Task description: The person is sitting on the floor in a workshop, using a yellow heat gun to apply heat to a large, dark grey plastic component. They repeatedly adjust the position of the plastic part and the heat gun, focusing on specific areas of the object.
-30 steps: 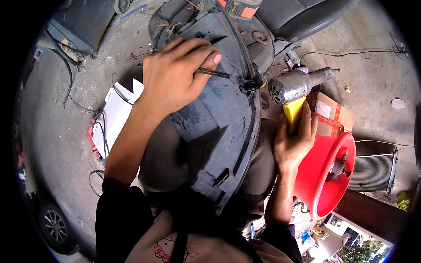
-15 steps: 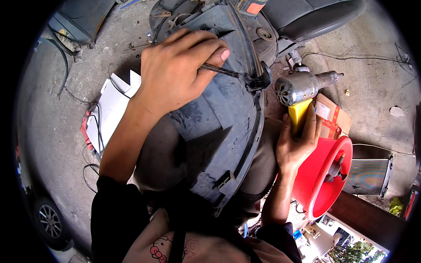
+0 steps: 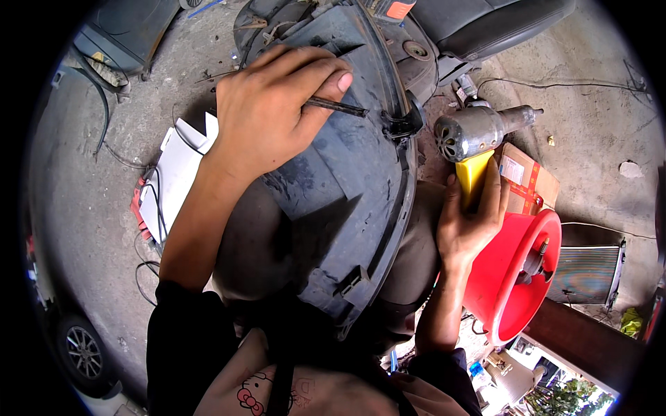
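Observation:
A long dark plastic car part (image 3: 326,194) lies across my legs, scuffed and dusty. Above its upper half, my left hand (image 3: 274,114) is closed around a thin dark rod (image 3: 336,106). The rod's free tip points right, a little short of a glossy black patch (image 3: 404,123) on the part's right edge. Right of the part, my right hand (image 3: 473,218) grips the yellow handle (image 3: 474,173) of a heat gun (image 3: 479,132) with a grey metal barrel. The slotted end of the barrel is toward the part, and its narrow nozzle points right, away from it.
Beside my right forearm stands a red plastic bucket-like container (image 3: 496,277) with a metal piece inside. Nearby are a taped cardboard box (image 3: 527,177) and a radiator (image 3: 590,274). A dark car seat (image 3: 496,31) lies at the far right. White card (image 3: 173,177) and black cables are on the left.
My left hand has drawn back slightly left, and the rod's tip has come away from the black patch on the part's edge. My right hand and heat gun stay nearly still.

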{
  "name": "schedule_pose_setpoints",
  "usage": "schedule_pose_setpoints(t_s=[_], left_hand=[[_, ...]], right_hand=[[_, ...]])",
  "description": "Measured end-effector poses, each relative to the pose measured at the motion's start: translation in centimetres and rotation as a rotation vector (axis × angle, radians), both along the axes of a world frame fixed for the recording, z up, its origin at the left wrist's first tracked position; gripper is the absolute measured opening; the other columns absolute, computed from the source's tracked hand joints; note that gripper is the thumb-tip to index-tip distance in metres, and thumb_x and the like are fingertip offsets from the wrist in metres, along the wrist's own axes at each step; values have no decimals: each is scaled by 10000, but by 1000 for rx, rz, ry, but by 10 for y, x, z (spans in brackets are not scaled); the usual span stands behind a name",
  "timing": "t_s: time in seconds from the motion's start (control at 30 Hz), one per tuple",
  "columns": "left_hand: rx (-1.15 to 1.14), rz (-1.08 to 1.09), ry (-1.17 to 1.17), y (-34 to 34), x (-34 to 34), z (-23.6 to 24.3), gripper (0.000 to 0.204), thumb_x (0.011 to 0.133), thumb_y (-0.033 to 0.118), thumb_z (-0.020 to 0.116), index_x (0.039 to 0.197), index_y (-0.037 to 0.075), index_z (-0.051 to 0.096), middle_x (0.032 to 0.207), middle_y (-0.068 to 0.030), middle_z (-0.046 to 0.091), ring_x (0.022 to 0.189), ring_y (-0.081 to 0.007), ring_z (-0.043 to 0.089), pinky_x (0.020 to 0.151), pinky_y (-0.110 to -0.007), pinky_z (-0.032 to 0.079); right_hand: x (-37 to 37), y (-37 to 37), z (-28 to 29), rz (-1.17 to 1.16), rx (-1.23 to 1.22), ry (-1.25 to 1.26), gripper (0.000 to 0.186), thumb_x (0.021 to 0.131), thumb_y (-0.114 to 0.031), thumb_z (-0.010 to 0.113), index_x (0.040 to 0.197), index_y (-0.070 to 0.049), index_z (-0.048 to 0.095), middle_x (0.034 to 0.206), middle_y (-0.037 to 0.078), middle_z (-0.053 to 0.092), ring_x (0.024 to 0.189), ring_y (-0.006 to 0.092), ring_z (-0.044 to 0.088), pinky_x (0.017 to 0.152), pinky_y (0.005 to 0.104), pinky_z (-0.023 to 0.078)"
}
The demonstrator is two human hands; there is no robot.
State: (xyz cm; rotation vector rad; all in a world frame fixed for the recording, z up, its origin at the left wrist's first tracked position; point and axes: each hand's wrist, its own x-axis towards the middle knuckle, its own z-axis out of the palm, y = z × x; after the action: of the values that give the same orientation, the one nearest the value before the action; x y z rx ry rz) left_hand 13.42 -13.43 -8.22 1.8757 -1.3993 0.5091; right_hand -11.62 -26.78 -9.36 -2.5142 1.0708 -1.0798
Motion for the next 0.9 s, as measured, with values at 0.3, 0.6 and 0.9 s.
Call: schedule_pose_setpoints(t_s=[0.3, 0.6, 0.9], left_hand=[[-4, -5, -6, 0, 0, 0, 174, 950, 234, 649, 956, 96, 755, 990, -8, 744, 871, -205, 708, 678, -310, 551], [-8, -6, 9, -1, 0, 0, 166, 949, 221, 649, 960, 92, 752, 989, -15, 743, 873, -214, 707, 693, -319, 550], [2, -4, 38, 2, 1, 0, 170, 954, 209, 640, 981, 87, 754, 1002, -25, 745, 883, -221, 706, 723, -317, 552]], right_hand=[[0, 0, 0, -7, 10, 7, 527, 841, -108, 765, 1314, 38, 586, 1142, 210, 623, 1045, 367, 628, 930, 423, 496], [2, 0, 0, -5, 22, 9, 527, 838, -103, 767, 1312, 41, 589, 1158, 221, 623, 1068, 375, 626, 953, 430, 493], [2, 0, 0, 17, 5, 15, 525, 849, -73, 747, 1331, 36, 571, 1179, 214, 609, 1081, 379, 628, 949, 424, 506]])
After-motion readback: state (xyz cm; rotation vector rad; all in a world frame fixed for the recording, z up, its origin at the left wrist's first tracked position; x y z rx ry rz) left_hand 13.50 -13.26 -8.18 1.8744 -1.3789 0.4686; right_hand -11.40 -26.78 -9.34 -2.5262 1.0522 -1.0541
